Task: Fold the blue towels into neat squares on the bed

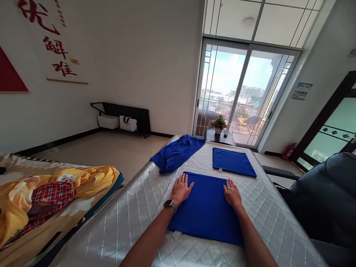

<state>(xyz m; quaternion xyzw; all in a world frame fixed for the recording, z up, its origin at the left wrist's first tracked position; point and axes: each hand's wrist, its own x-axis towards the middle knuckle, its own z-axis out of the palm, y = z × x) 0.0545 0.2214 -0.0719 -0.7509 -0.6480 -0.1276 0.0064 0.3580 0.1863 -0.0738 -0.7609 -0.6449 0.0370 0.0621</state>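
Observation:
A flat blue cloth, like a cushion cover, lies on the silver quilted mattress in front of me, with a small white tag at its near left edge. My left hand, with a watch on the wrist, rests open on its far left part. On its far right edge my right hand lies open too, fingers stretched forward. Farther off to the right is a second flat blue cover, also tagged. A crumpled blue cloth is heaped at the far left of the mattress.
At left, a bed bears yellow and red checked cloths. Dark padded furniture stands close on the right. Beyond the mattress are a small black table with a potted plant, and sliding glass doors. A black bench stands along the wall.

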